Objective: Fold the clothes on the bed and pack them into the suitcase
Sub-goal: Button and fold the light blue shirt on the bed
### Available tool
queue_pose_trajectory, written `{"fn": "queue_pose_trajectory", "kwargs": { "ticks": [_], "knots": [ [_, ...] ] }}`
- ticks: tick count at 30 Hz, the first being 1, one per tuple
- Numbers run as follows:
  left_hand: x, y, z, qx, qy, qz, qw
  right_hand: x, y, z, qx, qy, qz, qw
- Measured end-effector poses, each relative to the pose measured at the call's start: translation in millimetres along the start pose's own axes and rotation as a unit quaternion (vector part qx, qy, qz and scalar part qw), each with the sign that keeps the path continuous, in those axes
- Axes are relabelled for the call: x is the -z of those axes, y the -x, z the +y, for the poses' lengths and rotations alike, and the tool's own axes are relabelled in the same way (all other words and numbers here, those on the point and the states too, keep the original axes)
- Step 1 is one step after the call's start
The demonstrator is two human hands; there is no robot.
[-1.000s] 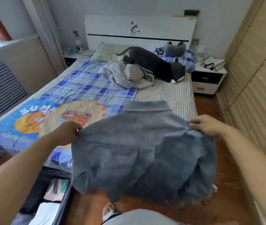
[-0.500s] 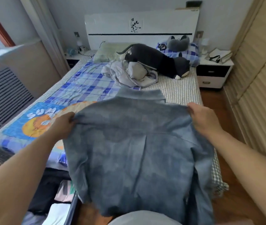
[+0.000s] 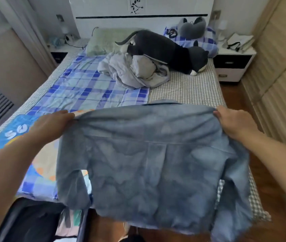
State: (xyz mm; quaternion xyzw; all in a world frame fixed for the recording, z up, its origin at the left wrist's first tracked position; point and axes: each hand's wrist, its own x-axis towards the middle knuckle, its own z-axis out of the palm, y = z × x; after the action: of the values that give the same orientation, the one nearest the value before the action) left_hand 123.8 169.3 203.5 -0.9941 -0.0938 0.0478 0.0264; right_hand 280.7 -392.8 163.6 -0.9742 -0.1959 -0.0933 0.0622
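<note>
Shirt [image 3: 149, 161] spread out above the foot of the bed [image 3: 187, 89], back panel facing up.
Left hand [image 3: 53, 124] and right hand [image 3: 234, 121] each pinch a shoulder; since a moment ago it has swung further over the mattress.

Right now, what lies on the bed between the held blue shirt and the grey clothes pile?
Only bare bedding in the head view: plaid blanket and checked sheet separate the shirt from the pile. No garment lies there.
</note>
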Motion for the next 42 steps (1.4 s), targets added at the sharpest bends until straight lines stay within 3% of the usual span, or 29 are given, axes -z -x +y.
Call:
{"fn": "queue_pose_trajectory", "kwargs": {
  "ticks": [5,8,10,13,16,19,21,25,28,33,36,38,40,42],
  "knots": [
    [-28.6,-254.9,-4.8,0.059,0.026,0.104,0.993,-68.2,-203.0,13.7,-0.071,0.066,0.070,0.993],
    [-101.4,-353.2,38.9,0.159,0.188,0.170,0.954,-170.2,-274.2,14.1,-0.169,0.097,0.094,0.976],
    [-181.0,-369.9,74.3,0.143,0.268,0.136,0.943,-245.4,-275.8,-12.5,-0.255,0.061,0.079,0.962],
    [-317.4,-296.4,99.0,0.073,0.261,-0.028,0.962,-340.0,-197.6,-67.4,-0.184,0.040,0.007,0.982],
    [-397.9,-187.0,71.9,0.120,0.216,-0.154,0.957,-387.3,-75.4,-85.4,-0.179,0.053,-0.077,0.979],
    [-425.8,-165.4,23.0,0.256,0.233,-0.167,0.923,-399.8,15.4,-71.4,-0.382,0.027,-0.108,0.918],
    [-432.0,-184.0,-4.0,0.294,0.243,-0.157,0.911,-398.1,45.2,-59.4,-0.479,-0.014,-0.136,0.867],
    [-414.7,-212.8,1.0,0.292,0.286,-0.147,0.901,-395.2,62.3,-71.9,-0.515,-0.191,-0.141,0.824],
    [-398.5,-196.6,12.7,0.275,0.275,-0.186,0.902,-388.0,70.8,-64.7,-0.526,-0.254,-0.128,0.802],
    [-391.7,-96.3,32.5,0.271,0.250,-0.200,0.908,-338.0,103.0,-9.5,-0.506,-0.234,-0.144,0.818],
    [-404.3,-20.0,45.2,0.299,0.216,-0.213,0.905,-312.5,134.2,-14.0,-0.462,-0.198,-0.242,0.830],
    [-407.1,18.9,44.7,0.334,0.178,-0.248,0.892,-294.2,155.4,-21.6,-0.380,-0.149,-0.275,0.871],
    [-406.7,35.3,42.1,0.320,0.079,-0.245,0.912,-277.0,173.1,-20.1,-0.304,-0.059,-0.189,0.932],
    [-398.8,26.0,61.9,0.282,0.039,-0.183,0.941,-271.7,178.0,2.1,-0.338,0.018,-0.122,0.933]
  ]
}}
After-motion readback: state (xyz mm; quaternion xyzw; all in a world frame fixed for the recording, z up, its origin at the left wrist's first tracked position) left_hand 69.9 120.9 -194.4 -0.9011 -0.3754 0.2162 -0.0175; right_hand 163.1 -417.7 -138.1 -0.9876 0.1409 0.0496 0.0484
